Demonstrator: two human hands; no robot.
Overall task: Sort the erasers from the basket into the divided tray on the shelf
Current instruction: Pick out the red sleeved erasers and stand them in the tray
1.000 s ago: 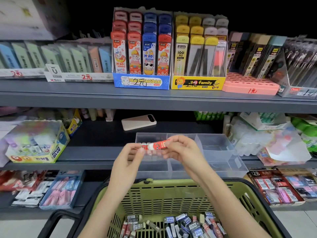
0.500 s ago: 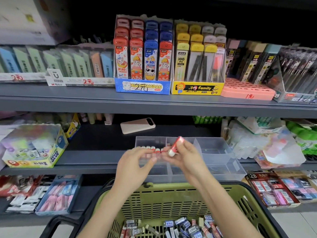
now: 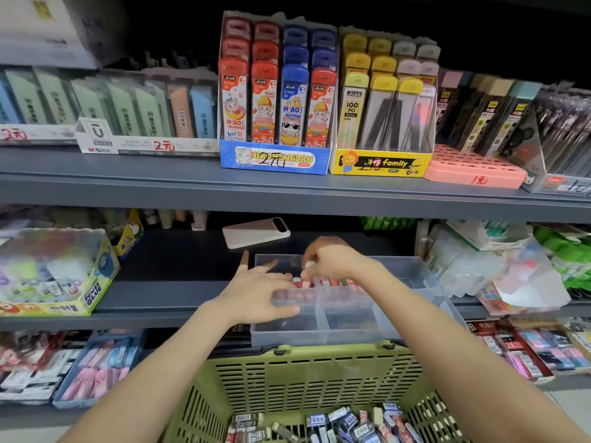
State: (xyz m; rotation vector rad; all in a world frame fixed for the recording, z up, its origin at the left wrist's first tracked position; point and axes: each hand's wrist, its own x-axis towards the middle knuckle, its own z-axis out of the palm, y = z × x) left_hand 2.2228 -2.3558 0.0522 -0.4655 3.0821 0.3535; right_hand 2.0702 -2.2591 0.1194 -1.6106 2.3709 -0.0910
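Red-and-white erasers (image 3: pixel 332 282): lined in a row in the left part of the clear plastic divided tray (image 3: pixel 415 266), behind its front compartments.
Right hand (image 3: pixel 332 260): fingers curled, pinching a white-tipped eraser (image 3: pixel 308 265) just above the row.
Left hand (image 3: pixel 256 295): fingers spread, touching the row's left end; thumb on the tray wall.
Room: grey metal shelf (image 3: pixel 160 295) carries the tray; green plastic basket (image 3: pixel 303 372) below holds loose sleeved erasers (image 3: pixel 335 423).

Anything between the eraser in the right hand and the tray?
Nothing visible. The right hand pinches the eraser right over the red row in the open tray; the left hand rests at the row's left end.
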